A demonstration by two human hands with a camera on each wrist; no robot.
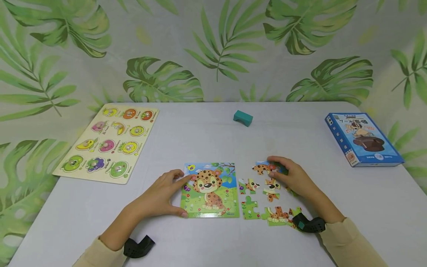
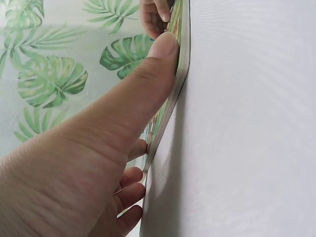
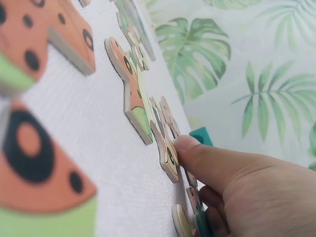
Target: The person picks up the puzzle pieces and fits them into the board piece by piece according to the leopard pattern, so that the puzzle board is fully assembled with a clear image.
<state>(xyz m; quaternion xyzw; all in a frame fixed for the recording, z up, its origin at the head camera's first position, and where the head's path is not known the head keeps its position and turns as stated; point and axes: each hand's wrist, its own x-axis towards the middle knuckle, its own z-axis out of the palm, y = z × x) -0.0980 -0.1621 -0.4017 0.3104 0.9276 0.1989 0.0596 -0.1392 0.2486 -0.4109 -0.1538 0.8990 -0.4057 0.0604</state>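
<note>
A square jigsaw board (image 1: 208, 193) with a cartoon leopard picture lies flat on the table. My left hand (image 1: 165, 194) rests at its left side, the thumb (image 2: 160, 49) and index finger spread along that edge. Loose puzzle pieces (image 1: 248, 208) lie to the right of the board, showing leopard spots, grass and sky. At the top of this group my right hand (image 1: 297, 178) pinches a puzzle piece (image 1: 272, 167) between thumb and index finger. Its palm and other fingers hide some pieces beneath. A leopard face piece (image 1: 271, 185) lies just below the thumb.
A fruit peg board (image 1: 105, 142) lies at the far left. A teal arched block (image 1: 243, 117) stands at the back middle. On the right is a blue box (image 1: 367, 139). The right wrist's black camera mount (image 1: 308, 224) overlaps the lower right pieces in the head view.
</note>
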